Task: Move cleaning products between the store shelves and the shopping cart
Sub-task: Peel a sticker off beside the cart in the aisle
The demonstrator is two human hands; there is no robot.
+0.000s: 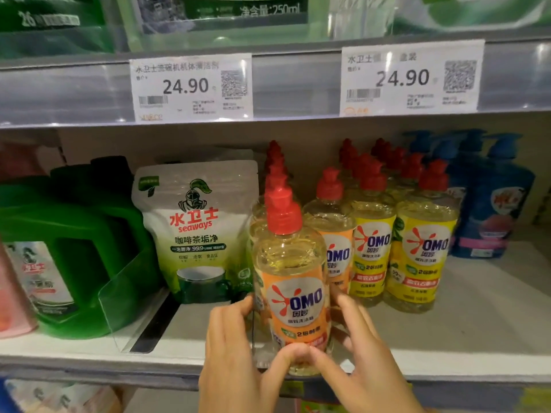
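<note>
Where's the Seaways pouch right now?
Head view, left of centre on the shelf: the Seaways pouch stands between the green jug and the front orange OMO bottle.

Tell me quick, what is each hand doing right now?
Left hand: curled round the orange-label OMO bottle, holding it.
Right hand: gripping the same bottle from the other side.

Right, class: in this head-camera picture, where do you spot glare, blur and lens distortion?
Head view: glare flecks on the clear price strip. Head view: the blue bottles at the right edge look soft. Head view: the shelf edge tilts and bows slightly, typical wide-angle bending. The orange bottle, gripped by the left hand and right hand, is sharpest.
</note>
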